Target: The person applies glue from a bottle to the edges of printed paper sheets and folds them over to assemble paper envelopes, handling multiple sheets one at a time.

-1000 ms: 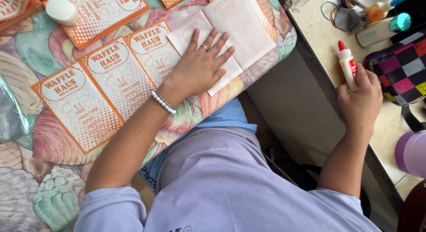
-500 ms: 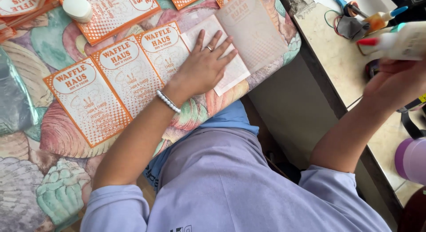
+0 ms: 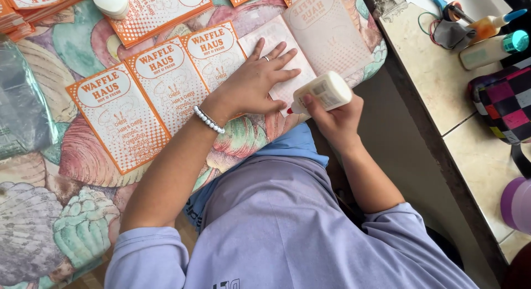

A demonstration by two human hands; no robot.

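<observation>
Left hand [image 3: 260, 84] spread flat, fingers open, pressing pale paper sheet [image 3: 285, 56] near right edge of shell-patterned cushion [image 3: 66, 211]. Right hand [image 3: 337, 120] wrapped around white glue bottle [image 3: 318, 92], red tip at sheet's lower edge. Orange printed cards [image 3: 160, 84] in row left of sheet.

Left hand [image 3: 260, 81] flat on pale paper sheet [image 3: 290, 59]; right hand [image 3: 337, 120] holds glue bottle [image 3: 322, 91] (tip at sheet's edge).

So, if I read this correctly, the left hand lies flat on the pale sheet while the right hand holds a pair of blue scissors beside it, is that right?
Not quite: the head view shows the right hand holding a white glue bottle, not scissors. The left hand does lie flat on the pale sheet.
</observation>
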